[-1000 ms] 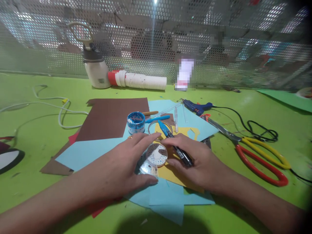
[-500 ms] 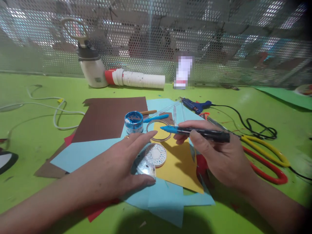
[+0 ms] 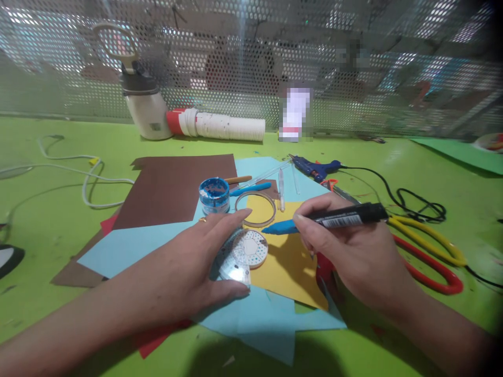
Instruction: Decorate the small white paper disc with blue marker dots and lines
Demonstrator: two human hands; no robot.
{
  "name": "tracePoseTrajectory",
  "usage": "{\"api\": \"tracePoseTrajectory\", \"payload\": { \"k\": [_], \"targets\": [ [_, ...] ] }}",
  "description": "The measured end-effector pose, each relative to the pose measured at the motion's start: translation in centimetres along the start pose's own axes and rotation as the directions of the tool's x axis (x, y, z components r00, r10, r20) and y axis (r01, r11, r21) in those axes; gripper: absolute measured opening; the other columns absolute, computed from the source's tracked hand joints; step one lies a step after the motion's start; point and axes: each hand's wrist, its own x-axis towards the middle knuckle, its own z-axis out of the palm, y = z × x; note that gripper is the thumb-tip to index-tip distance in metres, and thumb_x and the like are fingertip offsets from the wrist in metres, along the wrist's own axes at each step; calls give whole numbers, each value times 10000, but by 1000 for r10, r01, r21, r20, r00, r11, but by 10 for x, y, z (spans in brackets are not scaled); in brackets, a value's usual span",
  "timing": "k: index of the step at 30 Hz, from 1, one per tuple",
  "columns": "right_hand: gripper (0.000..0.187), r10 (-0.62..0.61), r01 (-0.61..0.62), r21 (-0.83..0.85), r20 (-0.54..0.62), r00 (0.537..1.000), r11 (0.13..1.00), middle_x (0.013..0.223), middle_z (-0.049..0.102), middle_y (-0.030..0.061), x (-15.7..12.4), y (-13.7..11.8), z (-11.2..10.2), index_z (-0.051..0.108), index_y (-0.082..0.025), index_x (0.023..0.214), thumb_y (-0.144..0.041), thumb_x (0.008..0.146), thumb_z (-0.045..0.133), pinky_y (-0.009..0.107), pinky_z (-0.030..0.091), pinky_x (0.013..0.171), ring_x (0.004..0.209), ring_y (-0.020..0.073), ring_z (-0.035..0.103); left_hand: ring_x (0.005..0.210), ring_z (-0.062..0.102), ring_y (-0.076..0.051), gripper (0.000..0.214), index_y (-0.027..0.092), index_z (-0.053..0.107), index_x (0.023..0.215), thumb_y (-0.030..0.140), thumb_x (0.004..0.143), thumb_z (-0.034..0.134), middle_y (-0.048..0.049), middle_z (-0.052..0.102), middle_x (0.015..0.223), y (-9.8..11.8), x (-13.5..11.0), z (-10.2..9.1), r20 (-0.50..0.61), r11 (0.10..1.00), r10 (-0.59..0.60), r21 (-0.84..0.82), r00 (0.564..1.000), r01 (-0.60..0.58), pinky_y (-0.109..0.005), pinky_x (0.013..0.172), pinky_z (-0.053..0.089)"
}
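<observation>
My right hand grips a black marker with a blue front end, which points left just above a small white disc. The disc bears a hexagon and coloured dots and lies on yellow paper. My left hand rests left of the disc, thumb and fingers spread apart. Beneath it a clear plastic piece partly overlaps the disc; whether the fingers press on it is hidden. A ring lies behind the disc, near my left fingertips, beside a blue-stained paint jar.
Brown paper and light blue paper spread under these. To the right lie a blue glue gun with a black cord and scissors with red and yellow handles. At the back stand a spray bottle and stacked cups lying sideways.
My right hand has brought the marker's blue end down towards the disc, and its rear end has swung up and right. My left hand stays almost where it was.
</observation>
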Motion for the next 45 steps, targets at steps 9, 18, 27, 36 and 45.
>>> {"api": "tracePoseTrajectory", "payload": {
  "k": [9, 18, 27, 36, 45],
  "targets": [
    [96, 0, 0, -27, 3, 1000, 1000, 652, 574, -31, 1, 0, 1, 630, -224, 826, -300, 885, 632, 249, 451, 550, 605, 117, 562, 1358, 430, -300, 843, 323, 188, 1510, 463, 825, 659, -66, 375, 1542, 2, 3, -2, -1, 1000, 15, 25, 1000, -15, -485, 1101, 396],
    [109, 21, -21, 8, 11, 1000, 1000, 739, 635, -24, 0, -2, 2, 628, -216, 839, -313, 889, 637, 230, 475, 629, 717, 118, 615, 1359, 427, -296, 852, 373, 136, 1511, 525, 836, 633, -54, 380, 1534, -3, 0, 4, -50, 996, 70, 57, 996, -67, -480, 1079, 422],
    [163, -94, 93, 14, 153, 984, 996, 961, 715, 11, 2, 2, 2, 646, -211, 1067, -202, 926, 563, 240, 533, 781, 830, 121, 680, 1368, 416, -310, 806, 360, 174, 1506, 493, 850, 623, -51, 379, 1537, -1, 0, 0, -37, 999, 46, 27, 998, -45, -511, 1081, 417],
    [368, -228, 301, -76, 491, 841, 950, 1027, 638, 53, 8, 18, 9, 551, -173, 1195, -237, 849, 659, 316, 475, 819, 944, 190, 569, 1345, 448, -360, 835, 330, 207, 1515, 538, 822, 625, -68, 390, 1539, -7, -2, -10, -51, 998, 53, 35, 997, -51, -553, 1056, 440],
    [350, -304, 385, -154, 384, 872, 910, 924, 582, 52, 2, 21, 26, 551, -152, 1085, -208, 790, 729, 329, 429, 763, 854, 192, 507, 1345, 455, -348, 882, 295, 184, 1526, 560, 813, 630, -93, 381, 1545, -6, -1, -6, -45, 995, 82, 58, 996, -80, -518, 1063, 439]
  ]
}}
